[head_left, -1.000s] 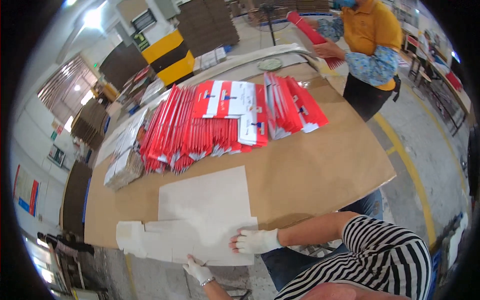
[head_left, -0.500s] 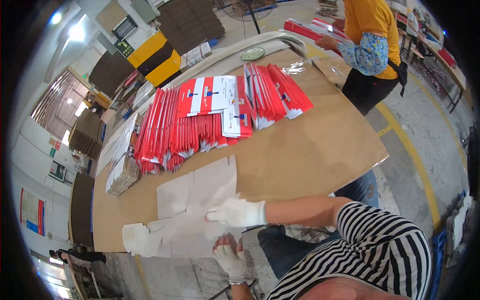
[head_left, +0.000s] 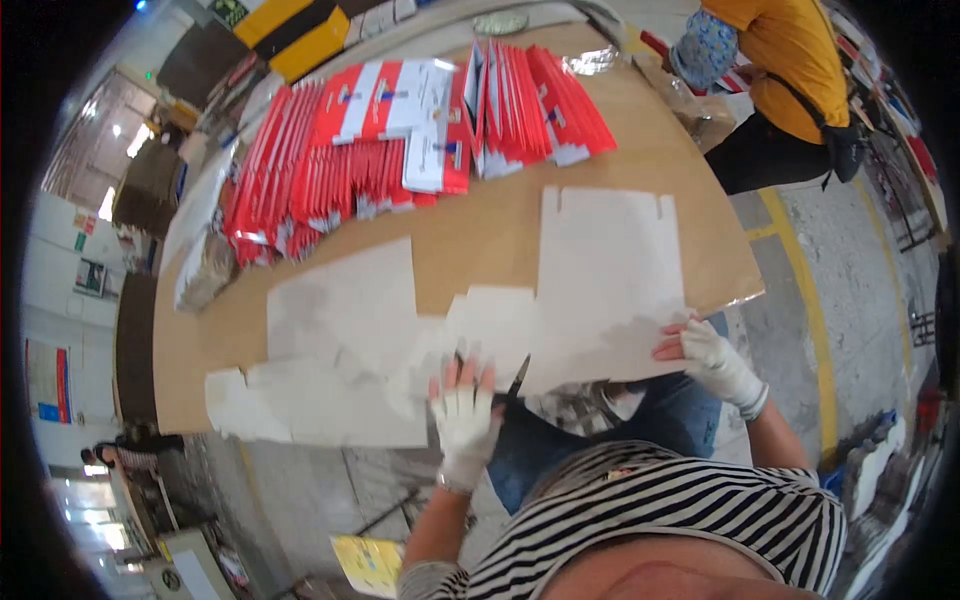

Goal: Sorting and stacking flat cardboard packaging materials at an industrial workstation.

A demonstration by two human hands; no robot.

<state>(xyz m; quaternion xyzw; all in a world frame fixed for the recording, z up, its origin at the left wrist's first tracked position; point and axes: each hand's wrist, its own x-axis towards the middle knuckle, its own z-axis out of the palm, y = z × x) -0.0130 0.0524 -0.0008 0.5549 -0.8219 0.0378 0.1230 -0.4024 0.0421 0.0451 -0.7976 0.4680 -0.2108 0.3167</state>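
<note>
White blank [head_left: 610, 270] — newly come onto the table [head_left: 480, 245] — touches right hand [head_left: 712, 362]; left hand [head_left: 465, 418] shows extended fingers, dark pointed tool [head_left: 519, 374] alongside; neither grip can be determined.

Cardboard [head_left: 610, 265] is white — the shirt [head_left: 650, 500] striped black and white.

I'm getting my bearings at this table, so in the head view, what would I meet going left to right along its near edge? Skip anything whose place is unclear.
Leftmost flat white cardboard piece → gloved left hand → dark pointed tool → gloved right hand.
</note>
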